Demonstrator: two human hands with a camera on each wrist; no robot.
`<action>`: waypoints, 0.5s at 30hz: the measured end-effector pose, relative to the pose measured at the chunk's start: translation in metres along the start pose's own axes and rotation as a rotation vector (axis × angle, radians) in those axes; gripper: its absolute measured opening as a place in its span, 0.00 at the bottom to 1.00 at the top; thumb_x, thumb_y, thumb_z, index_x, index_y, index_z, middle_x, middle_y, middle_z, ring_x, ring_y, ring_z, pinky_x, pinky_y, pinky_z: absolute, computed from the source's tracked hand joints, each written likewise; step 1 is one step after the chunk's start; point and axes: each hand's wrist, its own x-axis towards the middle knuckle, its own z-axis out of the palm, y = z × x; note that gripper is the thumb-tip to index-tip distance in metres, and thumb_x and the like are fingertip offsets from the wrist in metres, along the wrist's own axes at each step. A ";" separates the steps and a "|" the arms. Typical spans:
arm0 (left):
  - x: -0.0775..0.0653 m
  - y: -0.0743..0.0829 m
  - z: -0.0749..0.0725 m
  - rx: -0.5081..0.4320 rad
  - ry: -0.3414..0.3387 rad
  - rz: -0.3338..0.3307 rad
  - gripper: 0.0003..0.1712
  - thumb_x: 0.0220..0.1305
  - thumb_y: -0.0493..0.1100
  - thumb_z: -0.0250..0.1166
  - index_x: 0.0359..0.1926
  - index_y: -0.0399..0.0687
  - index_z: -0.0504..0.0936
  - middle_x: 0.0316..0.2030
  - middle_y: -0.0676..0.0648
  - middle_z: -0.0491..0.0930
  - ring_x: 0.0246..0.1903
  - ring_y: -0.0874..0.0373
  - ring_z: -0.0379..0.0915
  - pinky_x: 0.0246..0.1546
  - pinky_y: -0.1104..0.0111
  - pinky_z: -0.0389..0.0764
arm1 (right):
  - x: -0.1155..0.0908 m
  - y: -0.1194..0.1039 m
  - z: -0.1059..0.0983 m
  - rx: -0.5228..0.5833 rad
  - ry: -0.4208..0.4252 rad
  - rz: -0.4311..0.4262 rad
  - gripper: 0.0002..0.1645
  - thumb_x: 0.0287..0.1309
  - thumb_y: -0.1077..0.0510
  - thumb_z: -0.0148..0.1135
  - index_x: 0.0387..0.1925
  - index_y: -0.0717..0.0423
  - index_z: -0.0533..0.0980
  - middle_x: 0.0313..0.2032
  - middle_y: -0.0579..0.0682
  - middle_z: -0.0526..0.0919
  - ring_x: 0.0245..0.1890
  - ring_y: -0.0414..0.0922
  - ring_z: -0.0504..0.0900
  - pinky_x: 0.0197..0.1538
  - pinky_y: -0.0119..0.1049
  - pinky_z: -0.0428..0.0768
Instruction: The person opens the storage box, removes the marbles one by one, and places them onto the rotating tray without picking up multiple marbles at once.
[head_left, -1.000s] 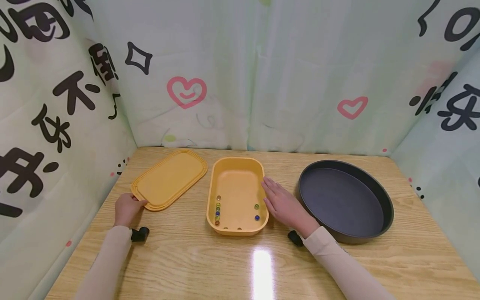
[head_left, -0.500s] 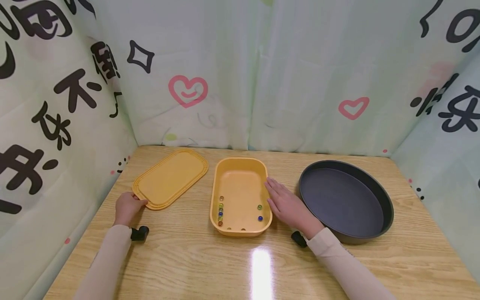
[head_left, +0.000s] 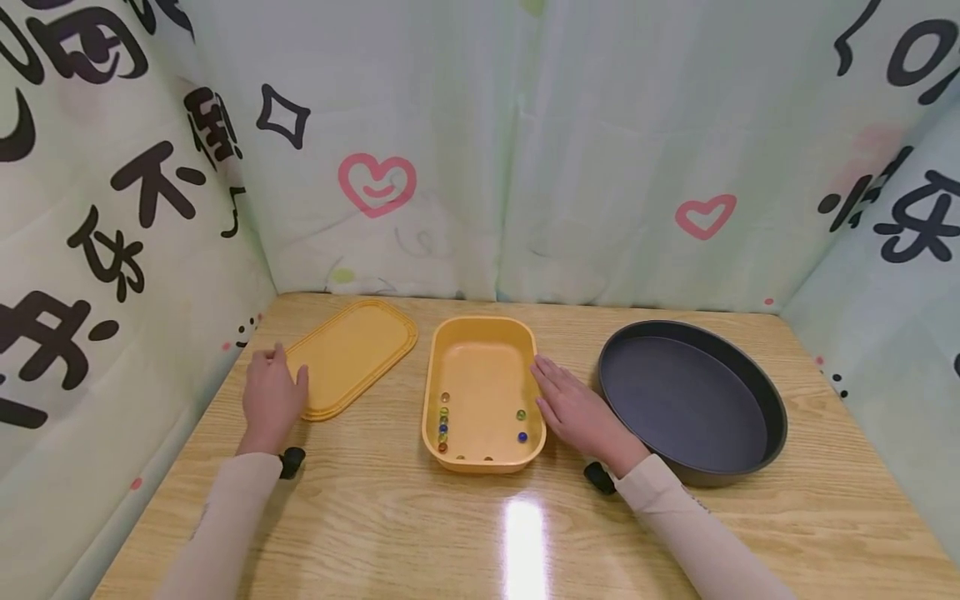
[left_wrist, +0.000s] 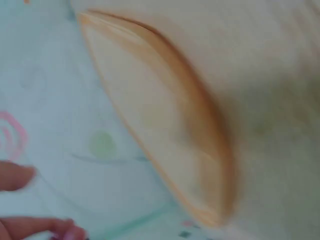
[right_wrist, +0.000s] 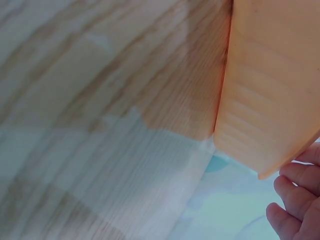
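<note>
A yellow plastic lid [head_left: 363,350] lies flat on the table at the left. My left hand [head_left: 272,402] is over its near left corner, fingers loosely bent and holding nothing. In the left wrist view these fingers [left_wrist: 17,176] show apart from the lid. Mid-table stands a deep yellow rectangular container [head_left: 483,358]. Several glass marbles [head_left: 443,428] line its left side, and a blue marble [head_left: 522,437] and a greenish one sit at its right. My right hand [head_left: 581,412] rests against the container's right wall with nearly straight fingers, its fingertips at the rim in the right wrist view.
A large round dark grey pan [head_left: 693,404] stands at the right, close beside my right hand and forearm. The wooden table [head_left: 390,525] ends at a printed curtain [head_left: 600,167] behind and on both sides.
My left hand has let go of the lid's near left corner and moved forward and slightly right. The container has shifted a little to the right, with my right hand alongside it.
</note>
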 end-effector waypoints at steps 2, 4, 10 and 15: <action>0.001 0.012 0.001 -0.041 0.044 0.149 0.32 0.65 0.40 0.56 0.63 0.22 0.62 0.52 0.25 0.66 0.50 0.32 0.63 0.47 0.45 0.72 | 0.000 0.000 0.000 0.003 0.002 0.002 0.31 0.67 0.56 0.49 0.66 0.69 0.60 0.68 0.63 0.61 0.69 0.55 0.61 0.68 0.51 0.64; 0.001 0.024 0.001 -0.063 0.054 0.286 0.31 0.64 0.40 0.58 0.63 0.25 0.64 0.52 0.27 0.66 0.51 0.34 0.62 0.49 0.46 0.71 | 0.000 0.000 0.000 0.004 0.000 0.000 0.31 0.67 0.56 0.49 0.66 0.69 0.59 0.68 0.63 0.61 0.69 0.55 0.61 0.68 0.51 0.64; -0.001 0.057 0.007 -0.017 -0.068 0.508 0.33 0.67 0.44 0.56 0.67 0.31 0.60 0.59 0.32 0.64 0.58 0.38 0.59 0.57 0.48 0.68 | 0.000 0.000 0.000 0.011 -0.009 0.001 0.31 0.68 0.56 0.48 0.67 0.69 0.59 0.68 0.63 0.60 0.69 0.55 0.60 0.69 0.51 0.63; 0.000 0.076 0.021 0.038 -0.174 0.599 0.34 0.69 0.46 0.53 0.69 0.32 0.57 0.65 0.35 0.60 0.62 0.38 0.57 0.64 0.48 0.62 | 0.000 0.001 0.000 0.003 -0.002 -0.006 0.31 0.68 0.56 0.47 0.66 0.69 0.59 0.68 0.63 0.61 0.69 0.55 0.61 0.68 0.51 0.63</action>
